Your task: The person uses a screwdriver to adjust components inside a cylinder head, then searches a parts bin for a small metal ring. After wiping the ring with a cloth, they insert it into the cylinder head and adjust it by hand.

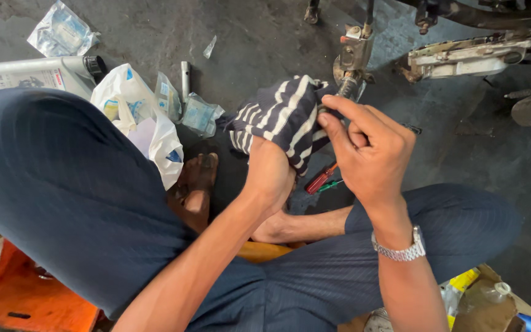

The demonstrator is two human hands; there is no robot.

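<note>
The left hand [270,172] is clenched on a striped rag [284,117], pressing it against the lower end of a metal part [353,61] that hangs from the far machine frame. The right hand [370,154] is pinched shut, fingertips on the threaded stub at the rag's right edge; whether it holds a small fastener there cannot be told. A watch [401,249] sits on the right wrist.

A red-handled screwdriver [321,180] lies on the floor [462,160] just below both hands, near the bare foot [199,178]. To the left lie a white plastic bag [149,123], small clear packets [199,114], a socket tube [185,77] and a grey oil bottle [32,74].

Risks, as judged:
- The rag could snag on the thread and bunch, because the cloth overlaps the stub where the fingertips work.
- A small piece freed at the stub could drop and be lost on the dark, cluttered floor.
- The screwdriver could roll under the foot when the leg shifts.
</note>
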